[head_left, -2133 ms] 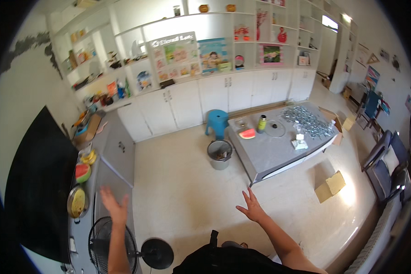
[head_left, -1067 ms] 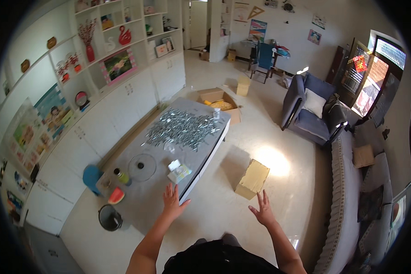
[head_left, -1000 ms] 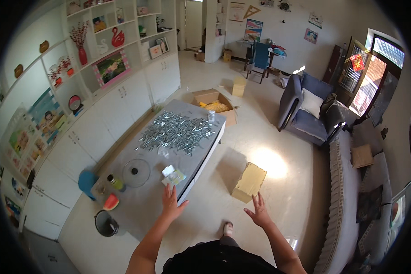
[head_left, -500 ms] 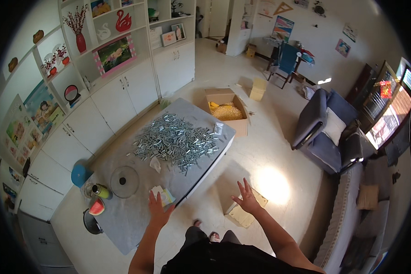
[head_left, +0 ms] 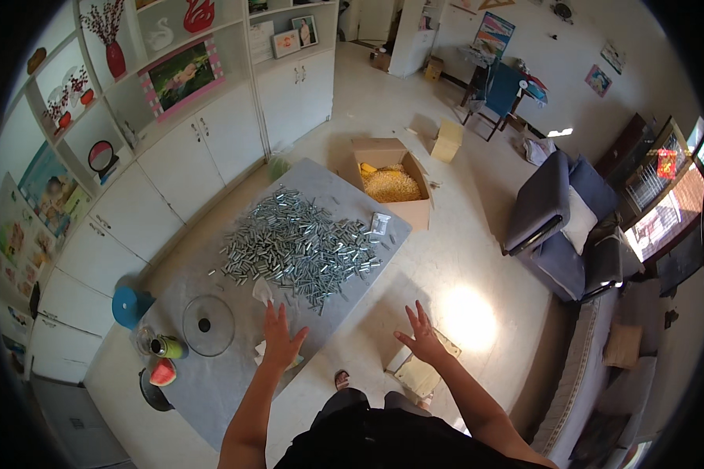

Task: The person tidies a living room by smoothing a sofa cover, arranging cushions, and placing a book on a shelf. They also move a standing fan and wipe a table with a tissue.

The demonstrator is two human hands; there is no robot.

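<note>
My left hand (head_left: 281,338) is raised with its fingers spread, over the near edge of the grey-covered table (head_left: 211,395). It holds nothing and partly hides a small pale packet (head_left: 260,352). My right hand (head_left: 424,338), also spread and empty, hovers in front of a low wooden stool (head_left: 421,377). A large heap of short shiny metal cylinders (head_left: 305,250) covers the table's far half. A crumpled white tissue (head_left: 262,291) lies just beyond my left fingertips. At the far right corner rests a small clear packet (head_left: 380,223).
On the table's left are a glass lid (head_left: 209,325), a green-capped jar (head_left: 166,347) and a watermelon piece (head_left: 163,373). An open cardboard box (head_left: 408,213) of yellow grains stands beyond the table. White cabinets (head_left: 164,184) line the left; a dark armchair (head_left: 555,254) sits right.
My left hand has moved slightly forward and right, toward the tissue. My right hand has barely shifted. The view has tilted a little, and my feet have moved.
</note>
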